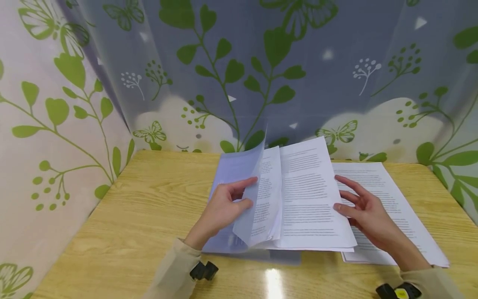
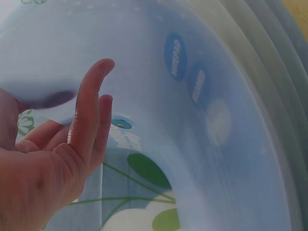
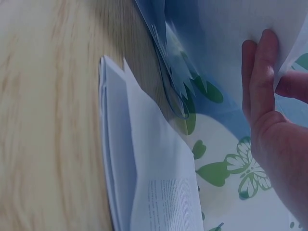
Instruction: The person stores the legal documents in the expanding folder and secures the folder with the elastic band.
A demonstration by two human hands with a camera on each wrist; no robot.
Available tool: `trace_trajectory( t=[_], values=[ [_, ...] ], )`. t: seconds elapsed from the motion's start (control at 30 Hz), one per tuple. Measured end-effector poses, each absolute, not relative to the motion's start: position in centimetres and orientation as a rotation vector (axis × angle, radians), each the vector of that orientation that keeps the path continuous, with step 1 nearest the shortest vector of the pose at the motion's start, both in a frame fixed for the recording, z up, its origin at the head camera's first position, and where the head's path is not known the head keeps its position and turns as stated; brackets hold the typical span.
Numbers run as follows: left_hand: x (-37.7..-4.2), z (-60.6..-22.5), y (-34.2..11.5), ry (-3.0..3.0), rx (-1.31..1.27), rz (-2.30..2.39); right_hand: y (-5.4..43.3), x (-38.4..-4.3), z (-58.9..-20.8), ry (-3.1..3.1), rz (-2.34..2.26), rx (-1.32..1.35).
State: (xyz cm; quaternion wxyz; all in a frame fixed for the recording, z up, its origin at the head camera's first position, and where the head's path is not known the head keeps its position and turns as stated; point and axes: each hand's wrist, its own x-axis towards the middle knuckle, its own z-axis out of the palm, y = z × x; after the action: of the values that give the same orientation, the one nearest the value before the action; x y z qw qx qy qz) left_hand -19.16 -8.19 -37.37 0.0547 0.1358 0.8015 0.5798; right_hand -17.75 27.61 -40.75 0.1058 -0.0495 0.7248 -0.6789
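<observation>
A translucent blue plastic document folder (image 1: 239, 164) lies spread on the table, its clear sheet lifted. My left hand (image 1: 225, 207) holds that lifted sheet by its edge between thumb and forefinger. In the left wrist view, oval labels, one reading NOTEPAD, show on the folder (image 2: 144, 57). Printed sheets of paper (image 1: 304, 191) stand partly inside the folder, raised and tilted. My right hand (image 1: 367, 211) pinches their right edge, thumb in front; the right wrist view shows fingers (image 3: 263, 72) against the back of the paper.
A second stack of printed paper (image 1: 392, 207) lies on the wooden table (image 1: 123, 224) at the right, partly under my right hand. Its upper sheet lifts slightly at one edge in the right wrist view. A patterned curtain (image 1: 224, 83) hangs behind the table and along its left side.
</observation>
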Motion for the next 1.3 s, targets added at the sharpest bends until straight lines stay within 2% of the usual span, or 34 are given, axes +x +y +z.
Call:
trace_trajectory(
  t=[1.3],
  values=[
    [-19.1, -37.4, -8.1, 2.437, 0.407, 1.756, 24.3, -18.4, -40.6, 2.195, -1.934, -0.164]
  ],
)
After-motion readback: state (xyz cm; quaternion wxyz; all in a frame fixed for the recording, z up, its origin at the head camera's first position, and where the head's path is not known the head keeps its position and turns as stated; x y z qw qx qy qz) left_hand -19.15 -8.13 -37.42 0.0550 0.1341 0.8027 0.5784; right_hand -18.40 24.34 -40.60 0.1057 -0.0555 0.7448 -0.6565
